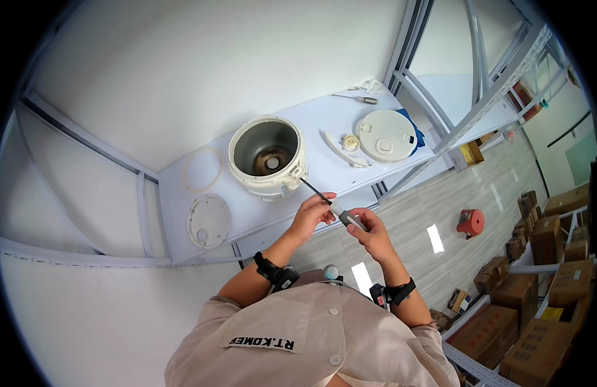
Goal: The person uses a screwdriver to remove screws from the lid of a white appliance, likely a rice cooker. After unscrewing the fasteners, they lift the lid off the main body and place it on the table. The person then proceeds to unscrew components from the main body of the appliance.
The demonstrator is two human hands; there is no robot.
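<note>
A screwdriver [341, 213] with a grey and white handle and a long dark shaft is held between my two hands. My right hand [370, 232] is closed round the back end of its handle. At the front of the handle, beside the shaft, my left hand [312, 216] has its fingers curled on the tool. The shaft slants up and left, its tip at the lower right side of a white rice cooker body [298, 151]. That body is lidless, with a grey interior and a brownish bottom around a pale round centre. Whether the tip touches a screw is too small to tell.
On the white table [247, 222] lie a pale ring [203, 149], a round perforated cover [208, 221], a curved white strip [340, 151], a round white lid [383, 137] and another screwdriver [366, 100]. Metal posts border the table. A red stool [470, 222] and cardboard boxes [488, 332] stand right.
</note>
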